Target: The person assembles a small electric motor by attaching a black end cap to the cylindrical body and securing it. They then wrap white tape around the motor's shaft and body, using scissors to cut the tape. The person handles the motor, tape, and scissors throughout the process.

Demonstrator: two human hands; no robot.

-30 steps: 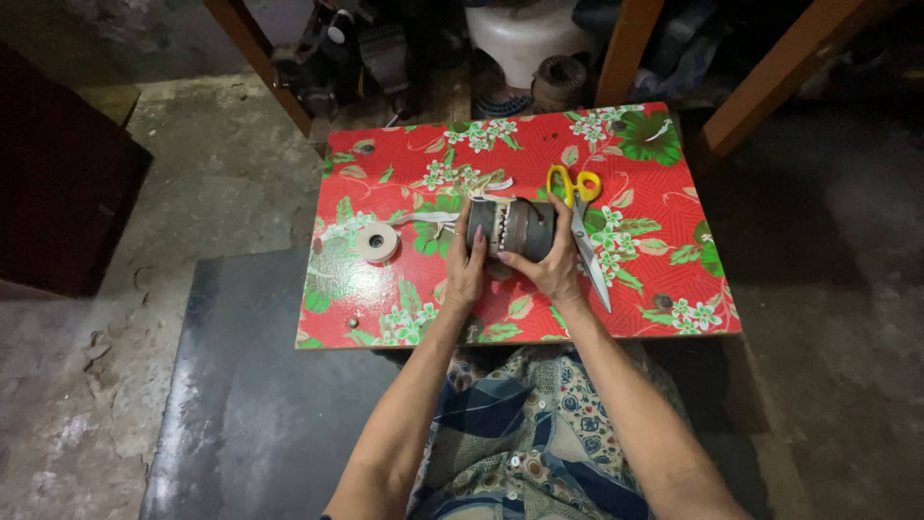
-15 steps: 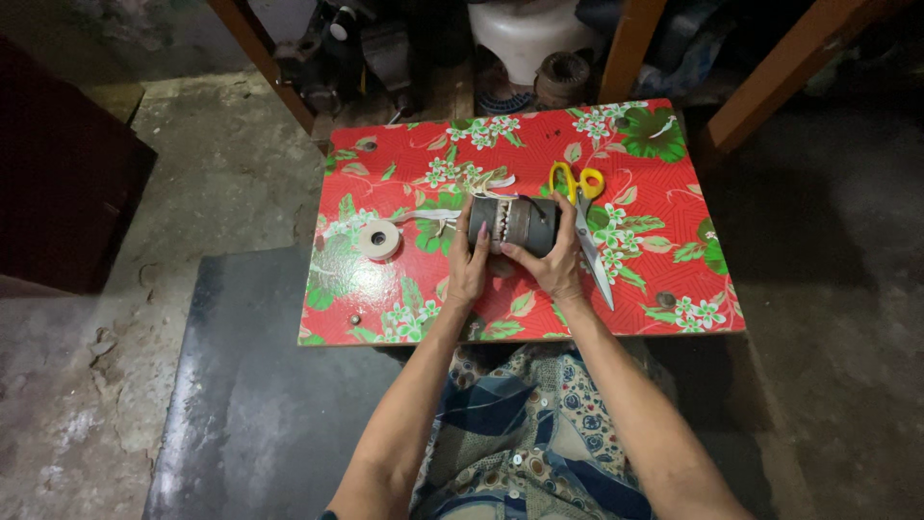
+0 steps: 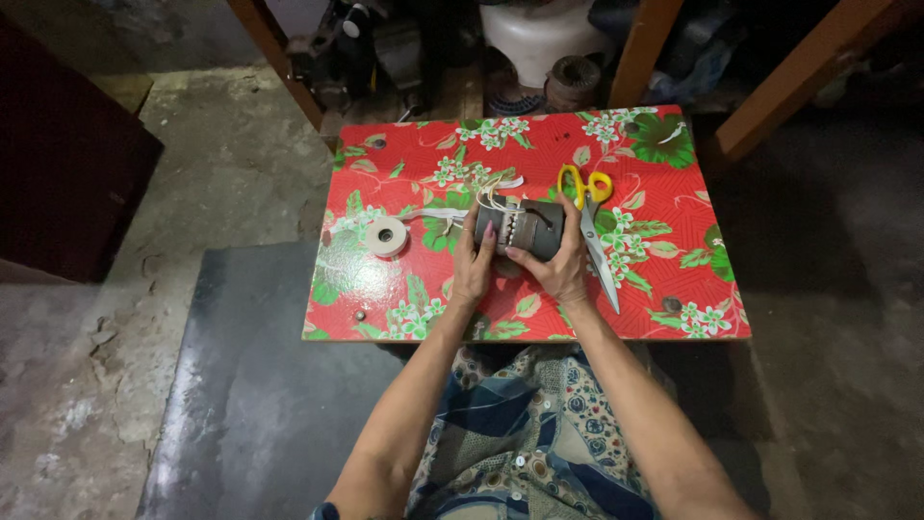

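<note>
A dark grey cylindrical motor part with pale wires at its left end rests on the red flowered table. My left hand holds its left end, fingers curled over the wires. My right hand grips it from below and the right side. A white strip of tape runs from the part toward a white tape roll lying flat at the table's left. Yellow-handled scissors lie just right of my right hand, blades pointing toward me.
Wooden posts, a white vessel and dark metal parts stand beyond the table's far edge. A dark cabinet is at the left. A grey mat covers the floor under my knees.
Both hands stay on the motor part with only slight finger shifts. The view has drifted a little.
</note>
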